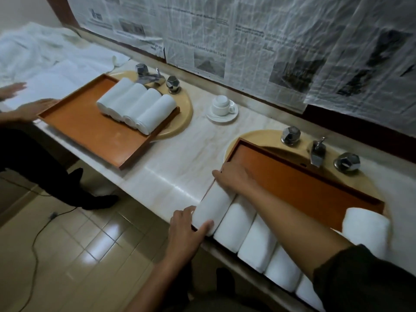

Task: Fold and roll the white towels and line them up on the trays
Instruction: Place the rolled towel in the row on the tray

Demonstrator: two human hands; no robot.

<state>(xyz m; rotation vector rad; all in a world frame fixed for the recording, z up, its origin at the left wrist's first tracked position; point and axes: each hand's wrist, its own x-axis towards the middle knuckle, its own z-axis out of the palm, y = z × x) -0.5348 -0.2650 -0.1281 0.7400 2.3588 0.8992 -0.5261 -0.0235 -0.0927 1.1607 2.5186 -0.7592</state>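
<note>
The near orange tray lies over the right sink, with a row of several rolled white towels along its front edge. My left hand grips the near end of the leftmost rolled towel, thumb on top. My right hand holds the far end of the same roll, fingers curled over it. One more rolled towel lies apart at the tray's right end. A second orange tray over the left sink carries several rolled towels.
Another person stands at the left, hands on flat white towels beside a loose pile. A cup on a saucer stands between the sinks. Taps sit behind the near tray. A cable crosses the tiled floor.
</note>
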